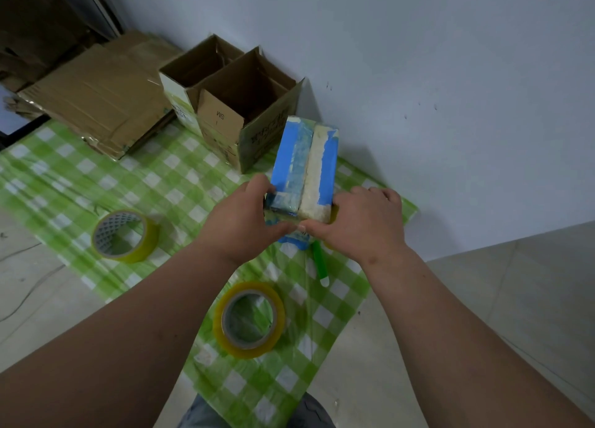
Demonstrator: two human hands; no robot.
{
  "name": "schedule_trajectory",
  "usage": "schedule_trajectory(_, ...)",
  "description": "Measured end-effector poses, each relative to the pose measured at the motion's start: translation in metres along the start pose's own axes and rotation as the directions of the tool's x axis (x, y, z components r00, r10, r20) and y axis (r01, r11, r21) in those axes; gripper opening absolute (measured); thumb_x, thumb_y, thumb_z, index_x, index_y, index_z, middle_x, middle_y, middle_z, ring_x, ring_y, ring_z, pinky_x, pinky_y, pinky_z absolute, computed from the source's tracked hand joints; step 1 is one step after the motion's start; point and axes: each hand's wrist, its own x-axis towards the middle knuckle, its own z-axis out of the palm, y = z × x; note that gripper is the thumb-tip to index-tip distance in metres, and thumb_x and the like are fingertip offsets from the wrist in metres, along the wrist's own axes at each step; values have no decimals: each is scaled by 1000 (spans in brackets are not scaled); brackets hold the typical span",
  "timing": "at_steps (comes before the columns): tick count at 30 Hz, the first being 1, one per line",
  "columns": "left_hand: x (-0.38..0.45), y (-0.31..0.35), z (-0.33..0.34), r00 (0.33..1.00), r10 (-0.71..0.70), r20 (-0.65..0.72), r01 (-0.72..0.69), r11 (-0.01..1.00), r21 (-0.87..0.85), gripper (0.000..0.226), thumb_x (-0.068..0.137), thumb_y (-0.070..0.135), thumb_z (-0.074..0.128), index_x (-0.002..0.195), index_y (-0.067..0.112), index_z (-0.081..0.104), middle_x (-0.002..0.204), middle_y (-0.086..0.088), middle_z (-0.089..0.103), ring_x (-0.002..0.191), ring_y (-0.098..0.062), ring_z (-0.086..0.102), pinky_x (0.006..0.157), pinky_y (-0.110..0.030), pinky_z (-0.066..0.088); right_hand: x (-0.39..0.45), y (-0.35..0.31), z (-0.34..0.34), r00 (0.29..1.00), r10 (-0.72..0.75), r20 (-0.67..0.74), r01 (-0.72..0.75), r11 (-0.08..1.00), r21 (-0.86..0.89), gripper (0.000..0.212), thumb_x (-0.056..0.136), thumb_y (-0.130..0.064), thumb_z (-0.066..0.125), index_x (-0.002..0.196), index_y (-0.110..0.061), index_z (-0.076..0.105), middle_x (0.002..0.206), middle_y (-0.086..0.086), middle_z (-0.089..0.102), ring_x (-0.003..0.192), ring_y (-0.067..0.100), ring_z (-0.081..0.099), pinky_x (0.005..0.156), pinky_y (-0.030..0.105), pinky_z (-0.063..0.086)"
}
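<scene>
Just in front of the open cardboard box, over the green checked cloth, a taped bundle of two packs, one blue and one whitish with blue tape, is held by its near end between both hands. Whether its underside is clear of the cloth cannot be told.

The step in hand is judged to be loading the bundle into the box. For this to go well, the two packs should be squeezed together from both sides so that they are not slid apart. The far end should be raised above the box's front wall and flaps before anything is lowered, and the bundle should then be set down flat rather than dropped.

The grip of the left hand is closed round the bundle's left edge, fingers curled onto its side. The grip of the right hand is likewise wrapped round the right edge. The thumb tips are brought together on the near end face. Both bare forearms are stretched forward and angled inward, and the wrists are held about level.
</scene>
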Motion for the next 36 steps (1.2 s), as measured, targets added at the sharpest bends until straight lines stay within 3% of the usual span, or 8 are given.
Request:
schedule_trajectory(7,9,-4,1,998,61,-1,-61,997,52,48,76,38,82,105,17,50,88,7,52,73,-21,55,58,-30,35,0,4,0,998,-24,50,23,1000,4,63,69,-84,51,109,-37,65,94,-6,60,98,22,56,93,43,34)
schedule_trajectory(12,10,-11,0,998,-62,19,63,996,-59,81,74,37,84,142,29,41,110,12,55,71,2,56,58,-22,38,2,11,-12,968,-124,219,108,990,86,63,72,-74,58,121,-35,60,91,-9,40,106,25,53,92,40,37)
schedule_trajectory(15,10,-11,-3,997,-68,32,70,996,-53,83,76,39,82,148,28,41,124,11,59,71,6,54,65,-25,38,1,13,-16,959,-152,237,125,984,124,57,76,-67,60,123,-34,59,90,-8,40,105,25,53,91,39,37)
schedule_trajectory(19,11,-5,-14,994,-88,-68,80,991,-110,66,79,40,78,140,32,53,93,28,55,73,12,50,58,-16,35,-6,6,-19,989,-98,110,76,978,195,45,76,-67,57,107,-34,64,83,-10,45,92,20,57,79,34,35)
schedule_trajectory(25,9,-5,-33,989,-105,-100,87,981,-172,51,93,28,59,141,35,46,118,19,58,96,-10,62,68,-20,45,-15,-23,-20,993,29,115,-74,913,402,49,72,-65,67,110,-33,66,97,-7,62,89,17,60,68,30,47)
schedule_trajectory(28,9,-8,-34,987,-161,-16,155,967,-205,44,96,35,54,140,30,48,125,-3,61,110,-26,60,70,-19,41,-22,-39,-14,976,4,218,-131,811,570,39,77,-48,73,109,-27,66,99,-7,66,91,17,62,72,30,50)
schedule_trajectory(32,8,-4,-30,987,-131,96,137,989,-63,93,77,59,72,150,18,30,153,-2,33,136,-19,38,102,-30,37,-33,-49,-2,945,-38,325,-239,601,763,22,86,-24,65,108,-24,66,95,-4,69,87,17,65,75,34,56)
schedule_trajectory(36,10,-7,-25,990,-118,76,119,993,-11,106,71,52,82,153,14,25,159,-3,23,143,-19,29,112,-32,30,-41,-46,11,924,-5,382,-351,380,856,54,89,-28,70,138,-27,49,115,-7,63,104,11,62,90,33,52)
